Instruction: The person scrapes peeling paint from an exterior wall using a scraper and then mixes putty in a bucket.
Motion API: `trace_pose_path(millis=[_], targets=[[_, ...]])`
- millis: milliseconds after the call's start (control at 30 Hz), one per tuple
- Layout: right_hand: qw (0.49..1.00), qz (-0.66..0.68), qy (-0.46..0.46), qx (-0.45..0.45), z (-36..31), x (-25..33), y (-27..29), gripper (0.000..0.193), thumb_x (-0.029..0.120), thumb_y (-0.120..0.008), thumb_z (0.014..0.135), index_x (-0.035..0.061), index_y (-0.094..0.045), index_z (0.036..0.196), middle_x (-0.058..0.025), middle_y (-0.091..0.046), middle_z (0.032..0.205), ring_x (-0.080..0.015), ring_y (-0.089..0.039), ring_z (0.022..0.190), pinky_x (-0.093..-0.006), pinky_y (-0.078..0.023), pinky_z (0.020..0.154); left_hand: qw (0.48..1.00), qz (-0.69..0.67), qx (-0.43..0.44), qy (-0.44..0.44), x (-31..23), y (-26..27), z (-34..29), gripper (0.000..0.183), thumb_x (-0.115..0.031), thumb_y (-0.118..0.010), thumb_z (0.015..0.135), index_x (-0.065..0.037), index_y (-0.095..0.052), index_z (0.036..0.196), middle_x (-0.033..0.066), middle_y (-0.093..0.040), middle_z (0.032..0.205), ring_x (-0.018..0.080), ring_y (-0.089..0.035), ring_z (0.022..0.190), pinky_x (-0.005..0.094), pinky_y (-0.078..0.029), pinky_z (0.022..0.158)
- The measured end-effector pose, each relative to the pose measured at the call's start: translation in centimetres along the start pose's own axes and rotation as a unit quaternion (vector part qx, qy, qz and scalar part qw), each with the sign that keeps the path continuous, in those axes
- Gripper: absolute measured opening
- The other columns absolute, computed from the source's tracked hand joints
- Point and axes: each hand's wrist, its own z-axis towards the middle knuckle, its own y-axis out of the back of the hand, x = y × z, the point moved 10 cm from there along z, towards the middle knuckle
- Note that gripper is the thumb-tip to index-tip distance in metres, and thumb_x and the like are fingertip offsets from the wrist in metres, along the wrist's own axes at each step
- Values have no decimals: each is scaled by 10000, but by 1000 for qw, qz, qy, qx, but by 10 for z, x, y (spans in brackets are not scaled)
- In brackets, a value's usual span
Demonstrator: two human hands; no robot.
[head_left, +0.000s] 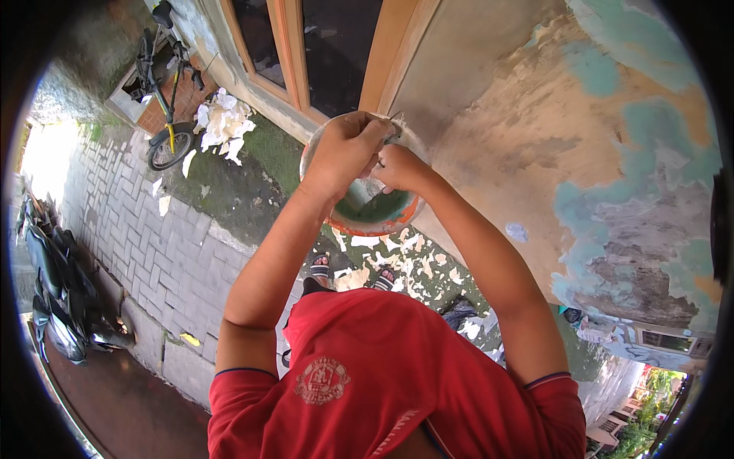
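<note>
Both my hands meet over a round basin (375, 227) with an orange, pale-smeared rim and a green inside. My left hand (344, 149) is closed, thumb and fingers pressed together above the far part of the basin. Just right of it and touching or nearly touching, my right hand (401, 167) is closed too, its fingers curled down over the basin. A thin edge shows at the left fingertips, but what either hand holds is hidden between them. What supports the basin is also out of sight.
A peeling wall (520, 145) rises close on the right, beside a wooden-framed window (367, 53). Paint flakes (417, 264) litter the ground around my sandalled feet, with a heap of larger peelings (223, 122) farther off. A bicycle (170, 115) and a motorcycle (57, 275) stand left along the paving (153, 229).
</note>
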Motion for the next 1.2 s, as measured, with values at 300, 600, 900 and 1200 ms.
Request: trace_pose_path(millis=[300, 600, 900, 1200], targets=[[998, -3, 30, -61, -19, 1, 50, 312, 221, -683, 931, -60, -677, 1067, -183, -730, 838, -243, -732, 634, -370, -566, 609, 999, -31, 5, 15, -12, -5, 7, 214, -206, -590, 1016, -1, -653, 1029, -84, -381, 633, 40, -321, 511, 251, -221, 462], [981, 176, 6, -83, -55, -13, 74, 296, 244, -687, 988, -42, -688, 1060, -69, -699, 840, -164, -666, 642, -317, -540, 590, 998, -55, 16, 14, -23, 3, 11, 235, -217, -582, 1017, 10, -638, 1044, -80, -351, 637, 48, -311, 502, 257, -221, 463], [925, 363, -18, -109, -81, -37, 65, 267, 258, -696, 1008, 18, -691, 1125, -2, -673, 942, -94, -589, 783, -276, -498, 618, 994, -96, 43, 31, -30, 18, 17, 297, -297, -604, 1028, -7, -615, 969, -80, -365, 632, 40, -299, 493, 251, -198, 443], [871, 466, -16, -156, -79, -42, 58, 297, 284, -715, 989, 23, -701, 1130, -51, -705, 1018, -133, -623, 844, -298, -514, 683, 990, -106, 85, 25, -49, 27, 29, 257, -261, -580, 1027, -17, -621, 960, -58, -413, 640, 52, -325, 473, 247, -221, 426]])
